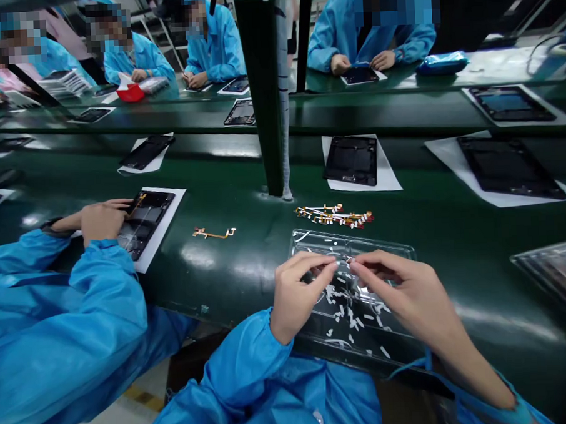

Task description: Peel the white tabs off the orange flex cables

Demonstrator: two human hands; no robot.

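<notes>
My left hand (302, 286) is closed in a pinch, thumb against forefinger, above a clear plastic tray (401, 250). Facing it, my right hand (403, 288) pinches in the same way, the fingertips of both hands almost meeting. Something small, pale and dark shows between the fingertips, too small to name. Many white paper-like scraps (353, 321) lie scattered in the tray below. Just beyond the tray sits a loose pile of orange-and-white flex cables (334, 216). A single flex cable (214, 234) lies apart, left of my hands.
At left, a co-worker's hands (102, 220) work on a black device housing (147, 224). More housings (353, 162) lie on white sheets across the green bench (238, 270). A dark post (266, 100) stands ahead. Stacked clear trays (557, 269) are at right. Several people sit opposite.
</notes>
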